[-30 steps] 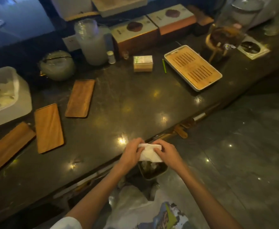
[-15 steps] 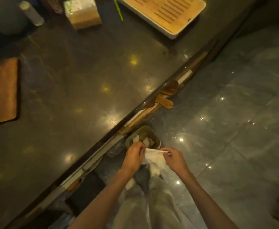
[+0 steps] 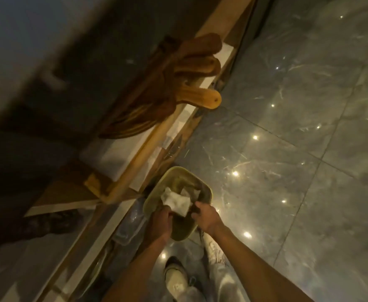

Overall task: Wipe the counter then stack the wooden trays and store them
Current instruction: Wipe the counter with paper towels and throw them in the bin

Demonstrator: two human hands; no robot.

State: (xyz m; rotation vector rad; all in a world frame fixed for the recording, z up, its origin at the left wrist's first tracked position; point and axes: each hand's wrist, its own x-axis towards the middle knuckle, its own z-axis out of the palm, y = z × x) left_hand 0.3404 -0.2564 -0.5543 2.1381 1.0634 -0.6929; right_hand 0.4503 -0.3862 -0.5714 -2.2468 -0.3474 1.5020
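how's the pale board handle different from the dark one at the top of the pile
The pale handle is light yellow wood with a hole near its end; the dark handle is deep brown, with no hole visible. Both are rounded wood.

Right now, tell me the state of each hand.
Left hand: grip on the white tissue, over the bin.
Right hand: fingers curled beside the tissue; hold cannot be told.

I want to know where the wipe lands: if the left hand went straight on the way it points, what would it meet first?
Most likely the white tissue, right at the fingertips of the left hand, then the bin beneath it. Depth is hard to judge here.
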